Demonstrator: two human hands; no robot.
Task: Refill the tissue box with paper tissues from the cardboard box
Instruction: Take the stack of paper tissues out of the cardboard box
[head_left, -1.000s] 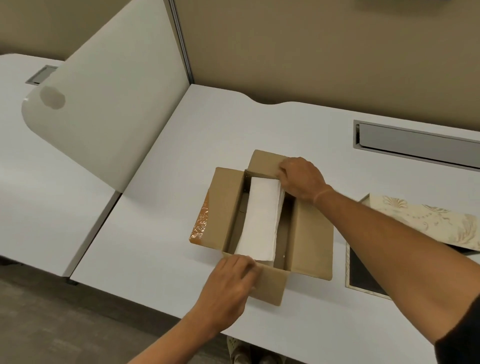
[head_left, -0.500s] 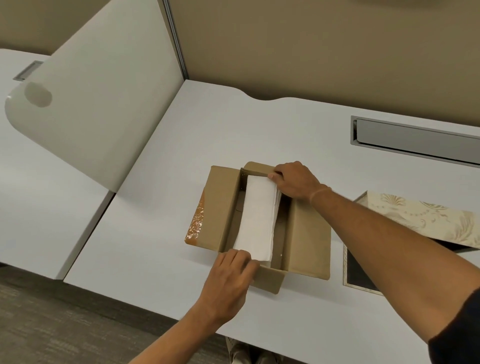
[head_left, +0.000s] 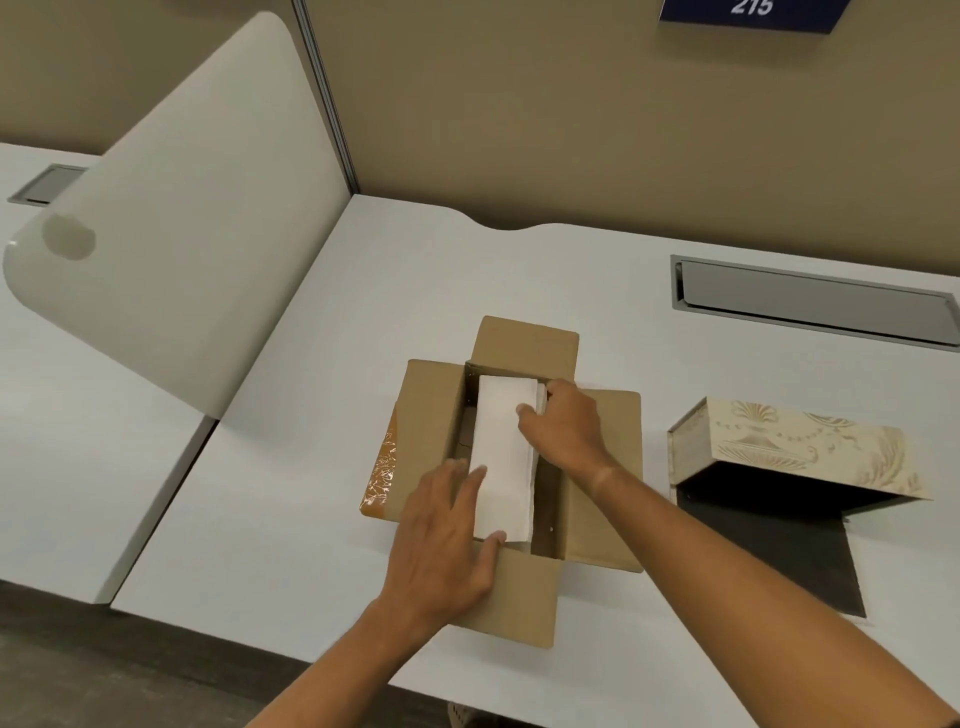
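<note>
Two hands are engaged over the worktop (head_left: 291, 467). Inside the open cardboard box (head_left: 431, 415) lies the tissue stack (head_left: 506, 467); the tissue box (head_left: 795, 447) stands open nearby. Left hand (head_left: 447, 551) lies flat, unclosed, at the near end; right hand (head_left: 566, 431) pinches the far end. Both ends should be lifted evenly.

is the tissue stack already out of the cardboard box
No, the tissue stack lies inside the open cardboard box, with the left hand and right hand on its two ends.
</note>
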